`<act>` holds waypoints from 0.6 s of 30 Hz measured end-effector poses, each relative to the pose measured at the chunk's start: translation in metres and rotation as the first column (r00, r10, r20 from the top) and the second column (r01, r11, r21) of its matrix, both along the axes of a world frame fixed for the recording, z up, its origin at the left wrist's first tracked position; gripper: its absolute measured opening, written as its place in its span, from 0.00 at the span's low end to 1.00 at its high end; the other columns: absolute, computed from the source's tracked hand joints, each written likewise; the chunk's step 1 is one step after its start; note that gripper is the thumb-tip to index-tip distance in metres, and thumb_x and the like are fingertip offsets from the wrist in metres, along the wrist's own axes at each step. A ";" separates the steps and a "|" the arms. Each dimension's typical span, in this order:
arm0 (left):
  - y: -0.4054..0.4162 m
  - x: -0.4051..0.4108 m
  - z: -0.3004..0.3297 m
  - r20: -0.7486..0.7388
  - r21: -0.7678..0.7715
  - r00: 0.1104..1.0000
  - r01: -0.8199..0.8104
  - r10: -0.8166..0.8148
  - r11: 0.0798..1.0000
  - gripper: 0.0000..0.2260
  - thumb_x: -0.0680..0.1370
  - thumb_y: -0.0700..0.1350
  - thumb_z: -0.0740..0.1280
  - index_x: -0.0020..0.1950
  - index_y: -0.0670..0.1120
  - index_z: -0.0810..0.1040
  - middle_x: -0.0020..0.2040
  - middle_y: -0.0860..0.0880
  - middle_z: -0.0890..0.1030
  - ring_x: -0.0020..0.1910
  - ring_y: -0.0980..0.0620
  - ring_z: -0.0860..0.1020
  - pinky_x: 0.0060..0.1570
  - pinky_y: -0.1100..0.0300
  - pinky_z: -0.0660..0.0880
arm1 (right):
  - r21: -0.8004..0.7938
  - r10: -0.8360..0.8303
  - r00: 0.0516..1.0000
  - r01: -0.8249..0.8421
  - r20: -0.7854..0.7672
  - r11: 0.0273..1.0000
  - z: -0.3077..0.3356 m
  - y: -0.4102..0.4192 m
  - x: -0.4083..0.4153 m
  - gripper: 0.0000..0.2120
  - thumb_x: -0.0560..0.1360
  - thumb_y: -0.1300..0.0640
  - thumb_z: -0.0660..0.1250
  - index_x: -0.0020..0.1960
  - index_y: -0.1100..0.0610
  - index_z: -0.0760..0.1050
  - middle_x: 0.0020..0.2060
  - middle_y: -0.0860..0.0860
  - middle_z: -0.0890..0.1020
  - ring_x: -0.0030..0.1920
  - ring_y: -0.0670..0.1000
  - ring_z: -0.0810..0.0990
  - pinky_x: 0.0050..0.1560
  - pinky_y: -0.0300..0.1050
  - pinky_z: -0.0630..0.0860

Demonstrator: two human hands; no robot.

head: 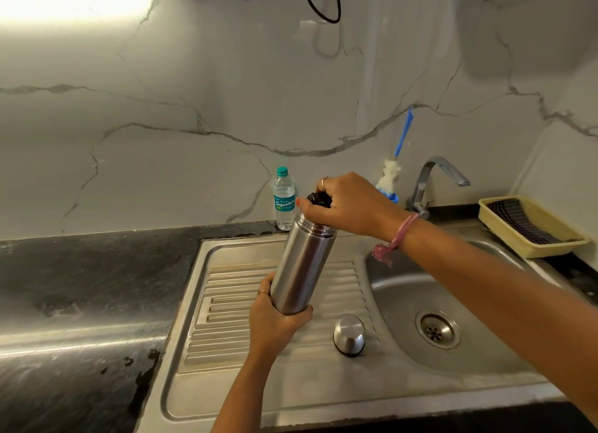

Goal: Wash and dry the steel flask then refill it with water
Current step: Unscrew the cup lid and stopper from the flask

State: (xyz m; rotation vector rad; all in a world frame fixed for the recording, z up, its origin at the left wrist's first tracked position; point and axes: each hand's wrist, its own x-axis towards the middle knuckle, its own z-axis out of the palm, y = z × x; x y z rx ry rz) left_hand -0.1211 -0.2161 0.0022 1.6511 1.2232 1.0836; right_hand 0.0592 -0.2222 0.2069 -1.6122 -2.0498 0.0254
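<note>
Your left hand (278,319) grips the base of the steel flask (302,264), fingers curled round it, holding it tilted above the ribbed drainboard (226,303), with its top leaning toward the wall. Keep that grip firm and low so the body cannot turn while you work the top. Just right of the flask's base, the steel cup-lid (349,335) sits upside down on the drainboard; mind it with your elbow. Your right hand (348,203) is clamped over the black stopper (318,198) at the flask's mouth; this looks like the unscrewing step, so twist with the wrist rather than pulling. Right of the flask lies the sink basin (404,290), where you could empty it. Behind the flask stand a plastic water bottle (284,199), a bottle brush (390,174) and the tap (433,177).
</note>
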 end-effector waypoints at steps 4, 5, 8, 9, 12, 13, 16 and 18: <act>-0.001 0.000 0.006 -0.001 -0.008 1.000 0.025 -0.025 1.000 0.39 0.55 0.54 0.79 0.65 0.56 0.72 0.52 0.59 0.80 0.47 0.61 0.79 0.46 0.57 0.80 | 0.036 0.019 0.998 -0.016 -0.064 0.999 0.000 0.002 0.006 0.15 0.76 0.45 0.66 0.39 0.55 0.75 0.27 0.43 0.74 0.29 0.42 0.73 0.32 0.26 0.67; -0.002 0.001 0.007 0.005 -0.013 1.000 0.031 -0.031 0.999 0.38 0.56 0.52 0.80 0.64 0.56 0.72 0.52 0.58 0.80 0.47 0.61 0.79 0.46 0.58 0.80 | 0.047 0.022 0.997 -0.018 -0.070 0.999 0.001 0.003 0.007 0.15 0.76 0.45 0.67 0.39 0.56 0.75 0.27 0.42 0.74 0.28 0.42 0.73 0.32 0.26 0.67; -0.004 0.003 0.008 0.016 -0.015 0.999 0.036 -0.036 0.999 0.36 0.56 0.50 0.80 0.63 0.57 0.72 0.51 0.58 0.80 0.46 0.60 0.79 0.44 0.61 0.79 | 0.069 0.035 0.996 -0.029 -0.087 0.997 0.001 0.004 0.009 0.15 0.75 0.46 0.68 0.38 0.58 0.77 0.27 0.45 0.76 0.28 0.43 0.74 0.32 0.28 0.68; -0.004 0.003 0.008 0.019 -0.015 0.999 0.038 -0.037 0.999 0.36 0.56 0.50 0.80 0.62 0.57 0.72 0.51 0.58 0.80 0.46 0.61 0.79 0.43 0.62 0.79 | 0.072 0.040 0.995 -0.033 -0.093 0.997 0.001 0.004 0.010 0.16 0.75 0.46 0.68 0.39 0.59 0.78 0.28 0.47 0.77 0.29 0.43 0.75 0.32 0.29 0.69; -0.003 0.004 0.009 0.018 -0.011 0.999 0.046 -0.046 0.999 0.36 0.56 0.50 0.80 0.62 0.57 0.73 0.51 0.57 0.81 0.45 0.60 0.79 0.43 0.61 0.79 | 0.064 0.058 0.992 -0.051 -0.109 0.997 0.001 0.006 0.013 0.17 0.74 0.46 0.69 0.43 0.61 0.81 0.32 0.51 0.81 0.32 0.46 0.78 0.33 0.31 0.71; -0.003 0.004 0.009 0.018 -0.015 0.999 0.048 -0.048 0.999 0.36 0.56 0.50 0.80 0.62 0.56 0.73 0.51 0.57 0.81 0.45 0.59 0.80 0.44 0.61 0.79 | 0.063 0.064 0.992 -0.058 -0.107 0.996 0.001 0.006 0.013 0.17 0.74 0.46 0.69 0.44 0.61 0.81 0.33 0.51 0.82 0.33 0.47 0.79 0.33 0.31 0.71; 0.000 0.003 0.009 0.015 -0.026 0.998 0.058 -0.057 0.998 0.37 0.56 0.51 0.81 0.63 0.55 0.73 0.51 0.56 0.81 0.46 0.59 0.80 0.45 0.60 0.79 | 0.066 0.073 0.992 -0.067 -0.101 0.996 0.003 0.007 0.014 0.15 0.74 0.46 0.69 0.44 0.60 0.81 0.31 0.49 0.81 0.32 0.44 0.78 0.33 0.30 0.71; 0.002 0.003 0.009 0.010 -0.030 0.998 0.067 -0.067 0.997 0.37 0.56 0.50 0.81 0.63 0.55 0.73 0.52 0.55 0.81 0.46 0.59 0.80 0.45 0.58 0.80 | 0.056 0.078 0.992 -0.073 -0.098 0.996 0.004 0.008 0.015 0.14 0.74 0.47 0.69 0.44 0.59 0.81 0.29 0.44 0.78 0.31 0.40 0.77 0.33 0.29 0.70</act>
